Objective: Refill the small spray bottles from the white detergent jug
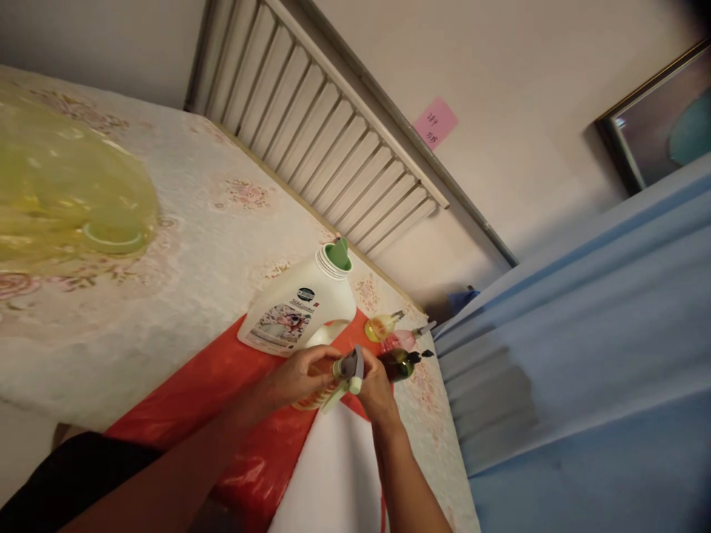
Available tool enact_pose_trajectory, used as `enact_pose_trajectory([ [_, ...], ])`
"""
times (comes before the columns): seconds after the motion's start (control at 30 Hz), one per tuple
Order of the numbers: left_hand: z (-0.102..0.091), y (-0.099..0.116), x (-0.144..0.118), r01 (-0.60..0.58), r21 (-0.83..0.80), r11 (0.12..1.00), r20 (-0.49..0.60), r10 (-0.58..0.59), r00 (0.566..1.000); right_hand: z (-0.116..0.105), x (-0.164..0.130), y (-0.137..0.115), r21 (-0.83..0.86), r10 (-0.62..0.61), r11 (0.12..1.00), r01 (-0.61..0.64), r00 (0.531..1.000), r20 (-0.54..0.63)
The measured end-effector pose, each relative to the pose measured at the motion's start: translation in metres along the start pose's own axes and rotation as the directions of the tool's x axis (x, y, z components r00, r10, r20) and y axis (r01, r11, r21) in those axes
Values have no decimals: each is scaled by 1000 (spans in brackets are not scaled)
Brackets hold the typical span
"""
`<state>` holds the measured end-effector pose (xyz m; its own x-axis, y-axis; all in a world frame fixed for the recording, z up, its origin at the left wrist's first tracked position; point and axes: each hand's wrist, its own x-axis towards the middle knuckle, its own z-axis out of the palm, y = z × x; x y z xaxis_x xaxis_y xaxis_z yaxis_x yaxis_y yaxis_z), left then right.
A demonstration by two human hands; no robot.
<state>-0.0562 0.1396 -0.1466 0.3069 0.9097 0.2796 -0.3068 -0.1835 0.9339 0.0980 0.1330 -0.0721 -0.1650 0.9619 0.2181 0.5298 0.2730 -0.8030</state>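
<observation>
Plastic spray bottle, light and slick, sits over the red sheet. My left hand wraps its body; my right hand pinches the trigger head. Best held at the neck.

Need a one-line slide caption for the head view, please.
Both hands, left hand and right hand, grip a small spray bottle beside a white plastic detergent jug on red sheet.

Spray bottle mostly hidden under left hand and right hand; only trigger head showing. Yellow bag blurred, cut off at left edge. Writing on pink note too small to read. Framed picture cut off at right edge.
</observation>
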Motion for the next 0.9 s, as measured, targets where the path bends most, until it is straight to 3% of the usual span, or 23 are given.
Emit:
enact_pose_trajectory([
  [0.1,0,-8,1,5,-127,992,12,-4,1000,12,-5,4,4,31,1000,-30,999,-41],
  [0.17,1,-15,2,-5,-203,979,13,8,1000,18,-9,9,14,59,998,-58,990,-128],
  [0.3,1,-24,3,-7,-218,976,7,8,1000,22,-17,16,63,82,995,-72,981,-178],
  [0.53,1,-15,2,6,-179,984,17,-3,1000,5,-16,18,371,60,925,-85,995,79],
  [0.67,0,-9,0,2,-179,984,32,4,999,1,-12,19,413,41,904,-106,986,162],
  [0.8,0,-13,0,7,-156,988,11,-5,1000,9,-11,21,388,60,919,-75,997,51],
  [0.9,0,-23,3,51,-166,985,-1,-52,999,18,-15,18,270,116,958,-93,991,-69],
])
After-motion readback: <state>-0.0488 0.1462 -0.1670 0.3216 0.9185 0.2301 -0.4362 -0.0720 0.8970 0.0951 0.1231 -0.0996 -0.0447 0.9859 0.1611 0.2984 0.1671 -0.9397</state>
